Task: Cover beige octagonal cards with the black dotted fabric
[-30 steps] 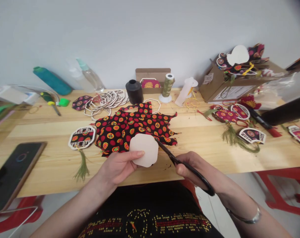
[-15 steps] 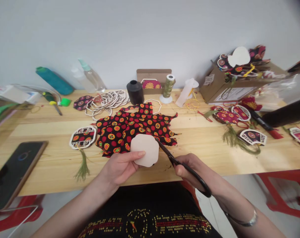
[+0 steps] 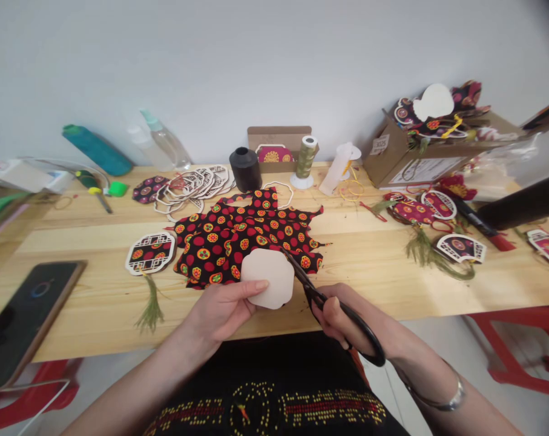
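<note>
My left hand (image 3: 229, 306) pinches a pale, round-cornered card piece (image 3: 267, 278) between thumb and fingers. Whatever lies under the card is hidden. My right hand (image 3: 342, 315) is wrapped round the handles of black scissors (image 3: 317, 295), whose blades point up and left to the card's upper right edge. Behind the card spreads black fabric (image 3: 238, 236) with red dots and flower prints. To the left lies a finished-looking ornament (image 3: 151, 253) with a white lattice frame and a green tassel (image 3: 151, 306).
A phone (image 3: 29, 315) lies at the left. White lattice frames (image 3: 197, 188), a black thread cone (image 3: 246, 169) and a green thread spool (image 3: 306, 160) stand or lie along the back. On the right are a crammed cardboard box (image 3: 419, 157) and several ornaments (image 3: 414, 208).
The card has shifted slightly right and turned a little in my left hand. The scissors have moved slightly, their blades now closer along the card's right edge.
</note>
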### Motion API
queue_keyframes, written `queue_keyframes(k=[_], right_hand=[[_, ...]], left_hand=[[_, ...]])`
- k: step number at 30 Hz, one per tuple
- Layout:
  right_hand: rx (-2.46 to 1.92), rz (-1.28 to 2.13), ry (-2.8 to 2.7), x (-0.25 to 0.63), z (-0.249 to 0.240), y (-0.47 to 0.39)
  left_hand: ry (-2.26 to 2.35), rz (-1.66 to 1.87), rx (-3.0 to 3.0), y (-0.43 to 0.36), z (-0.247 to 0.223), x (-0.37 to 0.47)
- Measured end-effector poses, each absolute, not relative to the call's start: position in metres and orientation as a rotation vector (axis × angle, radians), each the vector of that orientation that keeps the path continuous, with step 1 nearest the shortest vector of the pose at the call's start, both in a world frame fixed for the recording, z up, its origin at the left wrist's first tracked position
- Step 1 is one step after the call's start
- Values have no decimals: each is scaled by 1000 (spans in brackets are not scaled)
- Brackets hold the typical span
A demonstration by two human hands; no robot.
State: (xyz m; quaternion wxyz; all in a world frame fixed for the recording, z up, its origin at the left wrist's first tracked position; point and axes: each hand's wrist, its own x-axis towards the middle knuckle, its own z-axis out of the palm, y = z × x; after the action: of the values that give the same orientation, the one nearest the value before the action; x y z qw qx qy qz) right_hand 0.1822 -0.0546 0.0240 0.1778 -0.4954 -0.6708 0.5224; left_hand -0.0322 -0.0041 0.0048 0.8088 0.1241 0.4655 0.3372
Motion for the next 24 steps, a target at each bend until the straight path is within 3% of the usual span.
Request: queue_keyframes(k=[13,24], right_hand=[[-1324,1696,-1687,185,13,-55],[-1423,1505,-1829,189,24,-56]], left_hand=[[995,715,303,-4,5,-33],[1016,720,354,-5,2,-36]])
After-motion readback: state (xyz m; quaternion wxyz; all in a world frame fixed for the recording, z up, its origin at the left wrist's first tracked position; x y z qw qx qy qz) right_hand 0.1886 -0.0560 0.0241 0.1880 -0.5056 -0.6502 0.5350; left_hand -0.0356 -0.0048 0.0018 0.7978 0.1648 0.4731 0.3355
